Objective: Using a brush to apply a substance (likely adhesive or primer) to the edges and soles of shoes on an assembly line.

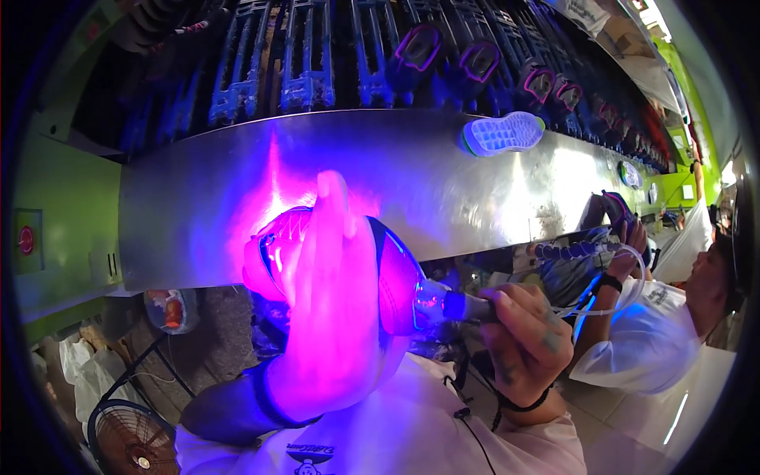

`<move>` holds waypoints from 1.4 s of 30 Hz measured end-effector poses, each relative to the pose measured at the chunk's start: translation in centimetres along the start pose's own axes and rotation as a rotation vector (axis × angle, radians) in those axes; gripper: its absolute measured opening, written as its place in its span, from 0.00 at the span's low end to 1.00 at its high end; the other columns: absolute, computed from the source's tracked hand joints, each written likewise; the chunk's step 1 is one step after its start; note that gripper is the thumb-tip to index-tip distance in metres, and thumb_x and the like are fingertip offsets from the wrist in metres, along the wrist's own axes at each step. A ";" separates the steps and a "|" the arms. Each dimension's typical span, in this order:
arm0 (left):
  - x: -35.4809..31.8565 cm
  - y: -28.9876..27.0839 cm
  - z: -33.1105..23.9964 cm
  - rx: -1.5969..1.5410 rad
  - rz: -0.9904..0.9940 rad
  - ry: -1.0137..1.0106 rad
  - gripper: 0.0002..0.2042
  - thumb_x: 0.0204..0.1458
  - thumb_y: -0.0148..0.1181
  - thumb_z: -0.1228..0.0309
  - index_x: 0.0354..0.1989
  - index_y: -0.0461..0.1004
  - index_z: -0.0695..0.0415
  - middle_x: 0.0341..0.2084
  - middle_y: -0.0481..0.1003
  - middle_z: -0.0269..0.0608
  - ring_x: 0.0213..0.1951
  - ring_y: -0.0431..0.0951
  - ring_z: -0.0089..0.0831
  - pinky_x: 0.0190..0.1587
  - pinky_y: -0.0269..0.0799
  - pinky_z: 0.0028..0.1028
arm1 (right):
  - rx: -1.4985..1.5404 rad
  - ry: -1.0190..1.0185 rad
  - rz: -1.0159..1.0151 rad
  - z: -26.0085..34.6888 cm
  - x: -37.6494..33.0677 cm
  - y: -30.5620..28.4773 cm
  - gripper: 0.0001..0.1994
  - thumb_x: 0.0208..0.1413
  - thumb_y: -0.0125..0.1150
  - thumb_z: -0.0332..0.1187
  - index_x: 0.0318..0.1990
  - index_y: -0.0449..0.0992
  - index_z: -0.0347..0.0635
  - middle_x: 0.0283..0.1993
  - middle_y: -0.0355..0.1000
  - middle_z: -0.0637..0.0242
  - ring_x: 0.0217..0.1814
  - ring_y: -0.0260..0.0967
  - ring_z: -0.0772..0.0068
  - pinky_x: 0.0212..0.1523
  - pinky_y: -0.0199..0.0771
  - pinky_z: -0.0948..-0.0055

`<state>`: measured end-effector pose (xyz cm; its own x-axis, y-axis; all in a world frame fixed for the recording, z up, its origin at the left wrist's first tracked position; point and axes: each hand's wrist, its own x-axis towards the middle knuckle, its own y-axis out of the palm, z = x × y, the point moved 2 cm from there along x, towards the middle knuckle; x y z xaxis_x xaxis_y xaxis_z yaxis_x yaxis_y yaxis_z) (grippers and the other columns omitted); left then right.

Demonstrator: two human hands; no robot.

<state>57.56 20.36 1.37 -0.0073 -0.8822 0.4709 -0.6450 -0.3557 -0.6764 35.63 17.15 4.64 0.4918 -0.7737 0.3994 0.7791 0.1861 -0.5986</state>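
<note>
**Shoe held up under a purple light**

Long shiny metal shelf point(198, 198) running from left to far right, glowing pink and blue in the middle. Above it, far back, a dark rack point(305, 55) full of blue shoe frames, some with purple-rimmed shoes on them.

On the right, another person in a white shirt point(645, 340), arm up, hand on a dark shoe point(617, 210) near the shelf. Not part of the near hands.

Down at the bottom, a white shirt front point(412, 435) close to the camera. At the bottom left, a round fan point(131, 439) on the floor, with white bags just beside it.

In the middle, near, a shoe point(396, 273) held up in front of the shelf, lit bright pink and blue. Left hand point(328, 317) wrapped over the shoe from the near side, fingers pointing up, gripping it tight. Dark band at the left wrist.

Right hand point(526, 336) just to the right of the shoe, closed around a small dark torch point(463, 307). Tip of the torch right at the right end of the shoe, glowing blue; touching or not, cannot tell. Black band at the right wrist. Thin clear tube point(617, 305) curving off to the right behind the hand.

On the shelf top, far right of the middle, a white shoe sole point(503, 133) lying with its bumpy side up, well apart from the held shoe.

On the left wall, a small red round knob point(26, 240).
</note>
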 end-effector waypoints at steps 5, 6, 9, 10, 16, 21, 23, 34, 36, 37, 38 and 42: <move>2.6 -0.7 1.8 -0.119 -0.020 0.051 0.42 0.52 0.62 0.78 0.75 0.48 0.76 0.73 0.50 0.80 0.69 0.63 0.72 0.63 0.66 0.58 | -0.057 -0.058 -0.040 -0.6 2.6 0.3 0.23 0.50 0.69 0.15 0.56 0.81 0.34 0.48 0.81 0.50 0.43 0.80 0.52 0.45 0.80 0.63; 3.2 -1.2 1.9 -0.170 0.050 0.004 0.44 0.50 0.63 0.78 0.75 0.47 0.75 0.73 0.49 0.79 0.69 0.63 0.71 0.64 0.64 0.57 | -0.072 -0.075 -0.039 -0.8 3.0 0.4 0.23 0.50 0.69 0.15 0.57 0.81 0.34 0.48 0.81 0.50 0.43 0.80 0.52 0.45 0.80 0.63; 4.3 -2.7 2.7 -0.246 0.164 -0.105 0.47 0.47 0.65 0.77 0.76 0.46 0.74 0.74 0.49 0.76 0.69 0.63 0.67 0.66 0.62 0.55 | -0.028 -0.090 -0.032 -1.4 3.9 1.3 0.22 0.52 0.68 0.15 0.57 0.80 0.34 0.48 0.81 0.49 0.43 0.80 0.52 0.45 0.80 0.62; 4.4 -3.1 3.1 -0.268 0.214 -0.166 0.49 0.45 0.66 0.77 0.77 0.45 0.73 0.75 0.49 0.75 0.69 0.63 0.65 0.67 0.60 0.54 | -0.019 -0.104 -0.027 -1.7 4.2 1.9 0.22 0.52 0.68 0.15 0.57 0.80 0.34 0.48 0.81 0.49 0.43 0.80 0.52 0.45 0.80 0.62; 5.3 -6.0 5.5 -0.264 0.310 -0.158 0.53 0.45 0.71 0.71 0.78 0.44 0.69 0.74 0.54 0.67 0.72 0.60 0.64 0.71 0.56 0.53 | 0.201 -0.053 -0.142 -4.0 3.7 7.3 0.21 0.53 0.68 0.16 0.56 0.80 0.33 0.47 0.81 0.44 0.45 0.81 0.49 0.48 0.80 0.60; 3.0 -8.2 13.9 -0.023 0.509 -0.079 0.57 0.44 0.78 0.59 0.78 0.46 0.65 0.73 0.58 0.63 0.73 0.61 0.57 0.73 0.58 0.51 | 0.170 0.245 -0.026 -5.0 1.3 11.9 0.16 0.60 0.69 0.30 0.55 0.83 0.40 0.50 0.82 0.50 0.48 0.82 0.52 0.50 0.80 0.63; 1.1 -8.2 15.9 -0.110 0.535 -0.059 0.58 0.43 0.80 0.56 0.78 0.46 0.64 0.72 0.59 0.63 0.73 0.62 0.54 0.73 0.60 0.49 | 0.224 0.257 -0.022 -3.7 2.1 11.7 0.16 0.59 0.69 0.30 0.55 0.83 0.40 0.49 0.82 0.50 0.46 0.82 0.52 0.48 0.80 0.63; -5.5 -7.3 8.2 -0.478 0.411 -0.041 0.57 0.39 0.86 0.53 0.69 0.55 0.74 0.51 0.80 0.55 0.49 0.86 0.44 0.50 0.83 0.38 | 0.331 0.171 -0.017 2.5 6.3 6.4 0.19 0.56 0.68 0.19 0.56 0.82 0.37 0.48 0.82 0.57 0.41 0.79 0.69 0.43 0.77 0.74; -5.5 -7.8 8.0 -0.457 0.408 -0.006 0.58 0.40 0.85 0.53 0.71 0.52 0.76 0.51 0.79 0.58 0.48 0.86 0.46 0.50 0.84 0.38 | 0.284 0.141 0.018 2.5 6.1 6.2 0.20 0.55 0.68 0.17 0.57 0.82 0.36 0.46 0.82 0.56 0.42 0.80 0.68 0.44 0.77 0.73; -5.7 -8.0 8.0 -0.425 0.387 0.007 0.60 0.41 0.84 0.53 0.72 0.50 0.76 0.52 0.79 0.59 0.49 0.86 0.47 0.51 0.84 0.39 | 0.282 0.140 0.025 2.6 5.9 6.0 0.20 0.55 0.68 0.17 0.57 0.82 0.36 0.46 0.82 0.56 0.42 0.80 0.68 0.44 0.77 0.73; -5.8 -8.2 8.1 -0.391 0.367 0.019 0.61 0.41 0.84 0.53 0.73 0.48 0.76 0.53 0.79 0.60 0.50 0.85 0.48 0.52 0.83 0.40 | 0.324 0.189 0.055 2.6 5.4 5.8 0.20 0.55 0.67 0.17 0.57 0.82 0.35 0.46 0.82 0.56 0.43 0.80 0.67 0.44 0.78 0.72; -6.3 -8.6 8.9 -0.347 0.405 -0.003 0.63 0.41 0.84 0.53 0.75 0.43 0.76 0.53 0.79 0.60 0.52 0.84 0.49 0.53 0.83 0.40 | 0.400 0.194 0.114 2.1 5.0 5.9 0.21 0.54 0.67 0.16 0.57 0.82 0.35 0.47 0.83 0.55 0.45 0.81 0.66 0.46 0.79 0.70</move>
<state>69.94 26.24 -0.88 -0.3064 -0.9286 0.2094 -0.8060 0.1360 -0.5761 43.48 15.60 4.55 0.5309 -0.8266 0.1867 0.8319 0.4663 -0.3009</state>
